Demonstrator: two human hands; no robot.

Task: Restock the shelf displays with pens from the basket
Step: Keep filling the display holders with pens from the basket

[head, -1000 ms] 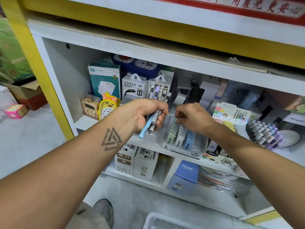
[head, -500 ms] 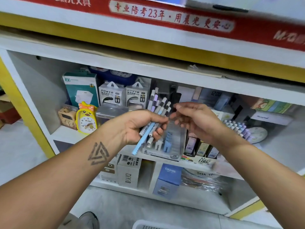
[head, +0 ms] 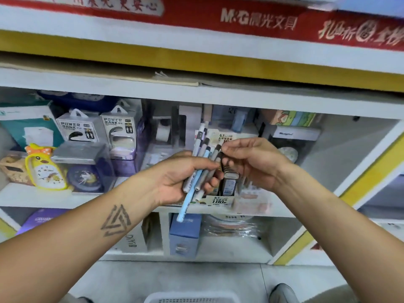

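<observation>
Head view shows the left hand (head: 181,178) closed around a bundle of pens (head: 202,169), held in front of the middle shelf (head: 39,196). The pens' long axes run near-to-far with a slight lean to the right: their capped tips fan out above the fist toward the back of the shelf, while the tails stick out below it, a light-blue pen (head: 187,201) reaching lowest. The right hand (head: 253,162) sits just right of the bundle, its fingertips (head: 226,148) pinching the dark top of the rightmost pen; whether it has a firm hold is unclear. That pen would probably be drawn up and to the right, along its own axis. A display box (head: 220,199) stands on the shelf edge directly beyond both hands. The basket (head: 192,298) lies near, below the hands, at the bottom edge.
</observation>
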